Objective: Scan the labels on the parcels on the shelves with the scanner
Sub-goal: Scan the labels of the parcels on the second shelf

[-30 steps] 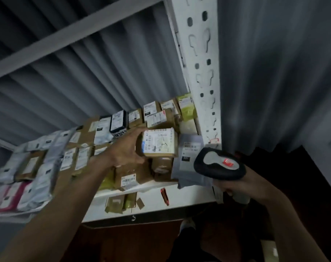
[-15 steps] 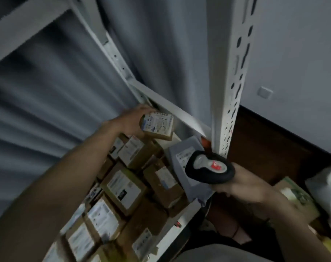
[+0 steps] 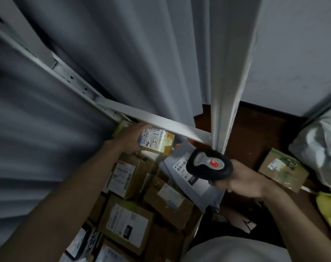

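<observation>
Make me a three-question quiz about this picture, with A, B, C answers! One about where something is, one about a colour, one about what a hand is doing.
1. Where is the grey mailer bag?
A. under the scanner
B. on the floor
C. in the left hand

2. What colour is the patch on the scanner?
A. green
B. red
C. blue

3. What is the left hand doing?
A. hanging empty
B. pointing at the wall
C. gripping a small box

Answers: 1 A, the scanner in the right hand is over it. 2 B, the patch is red. 3 C, fingers wrap the small box.
</observation>
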